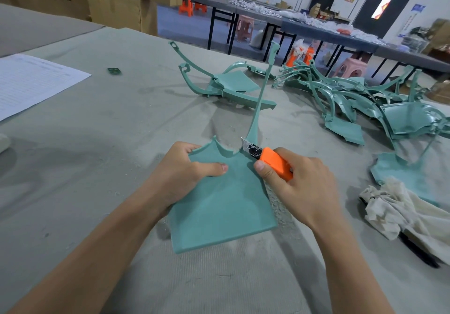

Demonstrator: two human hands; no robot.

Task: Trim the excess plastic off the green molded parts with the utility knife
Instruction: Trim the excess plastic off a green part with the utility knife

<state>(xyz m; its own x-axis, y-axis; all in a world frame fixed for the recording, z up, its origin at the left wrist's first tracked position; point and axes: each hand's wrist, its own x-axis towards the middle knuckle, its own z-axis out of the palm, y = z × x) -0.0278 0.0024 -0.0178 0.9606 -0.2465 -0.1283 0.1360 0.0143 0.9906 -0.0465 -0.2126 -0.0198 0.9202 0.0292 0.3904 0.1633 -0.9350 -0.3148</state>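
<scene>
Right hand (299, 184) grips utility knife (274, 162), blade at stem base of green part (219, 204); left hand (182, 170) pinches its left corner

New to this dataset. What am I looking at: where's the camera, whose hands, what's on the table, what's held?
There is no machine here: a person works with bare hands. The one picture comes from a wide-angle camera worn on the head, looking forward and down, so both arms enter from the bottom edge. The left hand grips a flat green part near its far left corner, thumb on top. The right hand holds an orange knife; its blade sits at the base of the thin stem that rises from the part. The table is covered in grey cloth. Farther back lies a second part, and to the right a pile of them. A crumpled rag lies at right, a printed sheet at left, and cardboard boxes stand behind.
</scene>
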